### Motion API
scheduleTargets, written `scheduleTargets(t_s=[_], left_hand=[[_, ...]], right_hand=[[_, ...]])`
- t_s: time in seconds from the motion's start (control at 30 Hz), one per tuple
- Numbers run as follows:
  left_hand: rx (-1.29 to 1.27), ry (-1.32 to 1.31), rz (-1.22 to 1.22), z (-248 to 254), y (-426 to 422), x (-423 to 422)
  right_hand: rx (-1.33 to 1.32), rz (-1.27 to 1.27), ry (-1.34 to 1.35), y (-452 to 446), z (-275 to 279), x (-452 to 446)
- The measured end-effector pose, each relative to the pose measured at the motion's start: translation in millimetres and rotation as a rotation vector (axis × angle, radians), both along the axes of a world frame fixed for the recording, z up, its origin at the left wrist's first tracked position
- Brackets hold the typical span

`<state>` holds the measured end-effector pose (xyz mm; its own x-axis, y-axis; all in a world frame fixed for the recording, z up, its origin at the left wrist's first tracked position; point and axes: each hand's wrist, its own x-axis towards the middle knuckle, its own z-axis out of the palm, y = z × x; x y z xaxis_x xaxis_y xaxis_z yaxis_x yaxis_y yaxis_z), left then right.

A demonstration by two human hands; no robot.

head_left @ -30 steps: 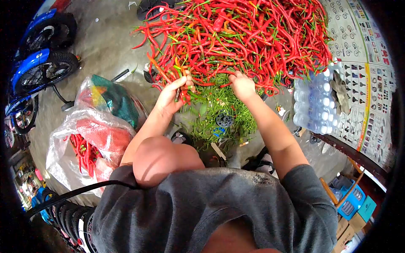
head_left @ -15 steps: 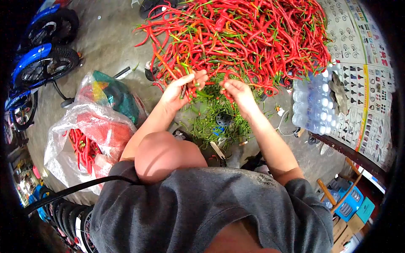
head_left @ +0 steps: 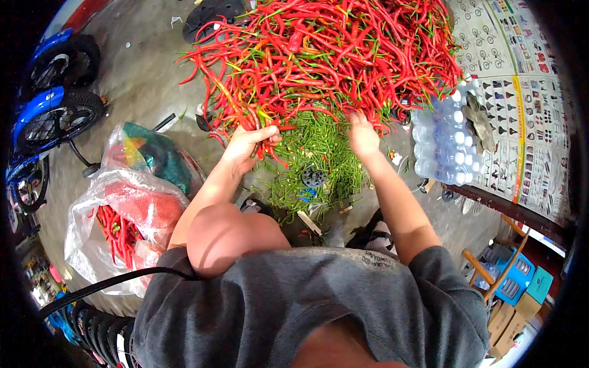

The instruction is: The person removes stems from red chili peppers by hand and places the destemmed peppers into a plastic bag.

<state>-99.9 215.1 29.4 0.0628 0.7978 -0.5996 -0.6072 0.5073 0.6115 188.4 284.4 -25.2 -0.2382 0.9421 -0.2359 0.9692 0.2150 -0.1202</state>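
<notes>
A large heap of red chili peppers [head_left: 343, 55], many with green stems, fills the top middle. At the heap's lower left edge, my left hand [head_left: 248, 142] is closed around a bunch of chili peppers [head_left: 264, 147] that stick out above and below the fingers. My right hand [head_left: 363, 135] is at the heap's lower edge, its fingertips against the peppers. Those fingers are blurred, and whether they grip a pepper cannot be made out. Between my hands spreads a pile of loose green stems [head_left: 322, 147] on the floor.
On the left stands a clear plastic bag [head_left: 86, 214] with red chilies [head_left: 116, 230] inside. Blue-fendered wheels [head_left: 64, 116] are beyond it. A pack of water bottles [head_left: 442, 138] stands right, beside a printed poster board [head_left: 521, 135]. A blue stool [head_left: 515, 279] is at lower right.
My right hand has moved away from my left, to the right and against the heap's edge. My left hand has lowered slightly, still holding chilies. The view has shifted a little.
</notes>
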Motion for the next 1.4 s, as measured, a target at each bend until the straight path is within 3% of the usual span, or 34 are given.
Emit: scheduleTargets(t_s=[0.2, 0.33, 0.4, 0.43, 0.5, 0.6, 0.63, 0.73, 0.9, 0.97, 1.07, 1.23, 1.3, 1.4], left_hand=[[-0.011, 0.062, 0.003, 7, 2, -1], [-0.004, 0.037, 0.01, 3, 2, -3], [0.01, 0.016, 0.003, -4, 0, -4], [0.017, -0.037, -0.007, -12, 0, -4], [0.027, -0.092, -0.019, -15, 0, -2], [-0.119, 0.014, -0.236, 2, 0, 10], [-0.007, -0.038, -0.251, -4, -1, 16], [0.04, 0.021, -0.415, 1, -1, 28], [0.103, 0.006, -0.372, 13, -3, 44], [0.142, -0.014, -0.319, 13, -3, 44], [0.143, 0.183, -0.343, -1, -2, 41], [0.152, 0.085, -0.371, 13, -1, 42], [0.156, 0.024, -0.234, 19, 0, 36], [0.151, -0.033, -0.217, 18, 0, 28]], right_hand=[[-0.312, 0.035, -0.276, 1, 2, 17], [-0.22, 0.024, -0.158, -8, 11, 14], [-0.061, 0.026, 0.181, -11, 27, 9], [-0.062, 0.024, 0.181, -12, 27, 4], [-0.283, -0.322, 1.051, -13, 28, -10], [-0.516, -0.531, 1.216, -13, 69, -38], [-0.603, -0.599, 1.349, -13, 72, -45], [-0.706, -0.601, 1.454, -11, 74, -60], [-0.804, -0.584, 1.598, -9, 74, -85], [-0.781, -0.568, 1.573, -12, 76, -93], [-0.659, -0.549, 1.435, -16, 86, -98], [-0.719, -0.605, 1.506, -16, 76, -95], [-0.642, -0.647, 1.682, -13, 78, -91], [-0.671, -0.683, 1.749, -8, 80, -81]])
